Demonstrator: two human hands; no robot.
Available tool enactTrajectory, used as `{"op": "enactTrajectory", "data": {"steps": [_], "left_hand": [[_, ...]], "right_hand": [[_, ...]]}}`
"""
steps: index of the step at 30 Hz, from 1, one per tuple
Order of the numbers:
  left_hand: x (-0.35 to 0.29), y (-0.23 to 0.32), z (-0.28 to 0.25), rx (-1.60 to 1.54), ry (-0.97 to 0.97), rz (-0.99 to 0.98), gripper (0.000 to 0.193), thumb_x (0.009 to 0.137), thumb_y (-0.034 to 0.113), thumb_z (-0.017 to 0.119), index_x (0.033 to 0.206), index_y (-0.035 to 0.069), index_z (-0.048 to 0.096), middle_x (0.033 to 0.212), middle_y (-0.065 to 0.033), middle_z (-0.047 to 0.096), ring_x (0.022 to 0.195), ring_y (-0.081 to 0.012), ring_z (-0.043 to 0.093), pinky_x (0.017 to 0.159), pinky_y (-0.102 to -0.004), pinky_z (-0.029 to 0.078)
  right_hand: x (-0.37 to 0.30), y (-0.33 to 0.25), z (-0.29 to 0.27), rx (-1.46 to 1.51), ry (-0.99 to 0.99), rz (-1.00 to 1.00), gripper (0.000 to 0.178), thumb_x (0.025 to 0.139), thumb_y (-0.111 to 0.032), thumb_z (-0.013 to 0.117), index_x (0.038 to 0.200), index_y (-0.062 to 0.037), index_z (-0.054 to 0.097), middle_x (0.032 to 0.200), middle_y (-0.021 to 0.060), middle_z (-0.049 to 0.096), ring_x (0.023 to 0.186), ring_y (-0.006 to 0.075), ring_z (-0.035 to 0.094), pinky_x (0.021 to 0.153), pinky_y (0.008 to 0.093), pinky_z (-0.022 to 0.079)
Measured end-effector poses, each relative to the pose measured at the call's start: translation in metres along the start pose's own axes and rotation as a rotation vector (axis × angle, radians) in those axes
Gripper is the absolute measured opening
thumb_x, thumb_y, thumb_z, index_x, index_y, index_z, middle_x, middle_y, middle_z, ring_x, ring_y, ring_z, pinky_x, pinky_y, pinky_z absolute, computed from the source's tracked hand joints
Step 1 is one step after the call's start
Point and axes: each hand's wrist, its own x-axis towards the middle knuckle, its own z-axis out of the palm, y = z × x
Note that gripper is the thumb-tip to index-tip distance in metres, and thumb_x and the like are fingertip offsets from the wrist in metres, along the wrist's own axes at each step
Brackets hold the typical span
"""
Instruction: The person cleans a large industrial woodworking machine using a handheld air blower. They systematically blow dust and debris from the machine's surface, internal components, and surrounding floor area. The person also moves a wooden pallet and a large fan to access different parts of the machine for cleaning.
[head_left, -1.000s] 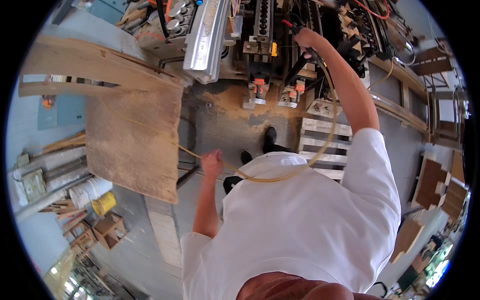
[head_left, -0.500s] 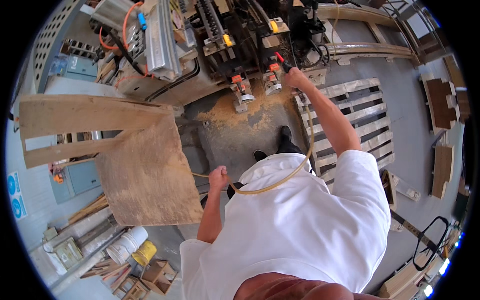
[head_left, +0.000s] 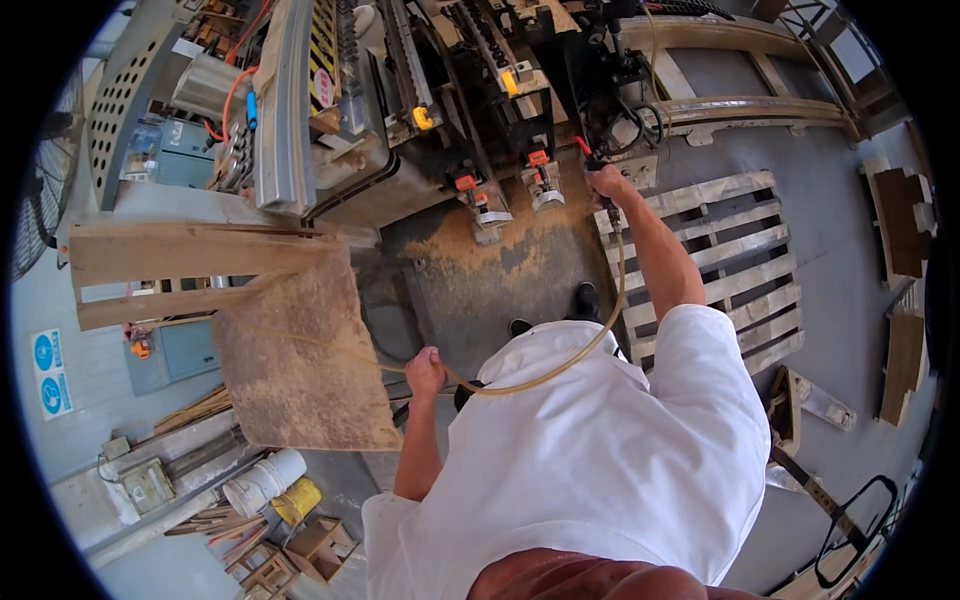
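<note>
My right hand (head_left: pixel 608 184), arm stretched forward, is closed round an air blow gun (head_left: pixel 594 160) with a red tip. A yellowish air hose (head_left: pixel 540 380) runs from the gun's base and sags across the front of my white shirt. My left hand (head_left: pixel 425 372) grips that hose near my waist, at the right edge of a dusty wooden board (head_left: pixel 310 370). Beyond the gun stands a machine with long dark rails. Orange-topped clamps (head_left: pixel 540 172) sit at the rails' near ends, just left of the gun. Fingers of both hands partly hide what they grip.
Sawdust (head_left: pixel 475 235) covers the floor below the clamps. A slatted wooden pallet (head_left: pixel 715 265) lies to the right, near my right arm. White and yellow buckets (head_left: pixel 265 480) stand at lower left. A pallet jack's handle (head_left: pixel 855 520) rises at lower right.
The view has shifted, so the machine sits further left. The hose beyond my left hand now shows across the face of the board. Both hands keep their grips.
</note>
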Motion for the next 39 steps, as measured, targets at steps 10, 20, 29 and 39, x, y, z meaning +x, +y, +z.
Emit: {"op": "enactTrajectory", "data": {"steps": [10,20,29,39], "left_hand": [[-0.004,0.272,-0.077,-0.277,-0.051,0.153,0.02,0.093,0.019,0.047,0.102,0.006,0.059,0.074,-0.0184,0.06,0.067,-0.0348,0.061,0.059,-0.0356,0.046],[-0.002,0.305,-0.051,-0.191,-0.174,0.062,0.021,0.091,0.025,0.047,0.102,0.013,0.06,0.081,-0.0175,0.063,0.074,-0.0371,0.061,0.064,-0.0443,0.047],[-0.013,0.293,-0.021,-0.224,-0.176,-0.021,0.025,0.092,0.023,0.047,0.104,0.004,0.06,0.065,-0.0122,0.058,0.059,-0.0231,0.058,0.059,-0.0333,0.046],[0.011,0.304,-0.035,-0.222,-0.226,-0.018,0.022,0.089,0.021,0.048,0.103,0.007,0.06,0.076,-0.0171,0.062,0.073,-0.0354,0.062,0.067,-0.0417,0.048]], "right_hand": [[0.108,-0.028,-0.033,-0.08,-0.07,-0.248,0.028,0.087,-0.021,0.049,0.072,0.0026,0.054,0.06,0.0103,0.052,0.05,0.0209,0.052,0.046,0.036,0.048],[0.129,0.02,-0.066,-0.315,-0.077,-0.307,0.023,0.083,-0.015,0.047,0.071,0.0012,0.058,0.056,0.0196,0.055,0.051,0.0304,0.06,0.05,0.0409,0.049],[0.111,0.062,-0.018,-0.133,-0.228,0.039,0.036,0.083,-0.017,0.046,0.053,0.0002,0.057,0.053,0.0153,0.059,0.045,0.0277,0.059,0.048,0.0427,0.048],[0.169,0.117,-0.057,-0.547,0.098,-0.084,0.028,0.083,-0.025,0.052,0.082,-0.0017,0.067,0.081,0.0202,0.066,0.073,0.0322,0.066,0.07,0.0421,0.051]]}}
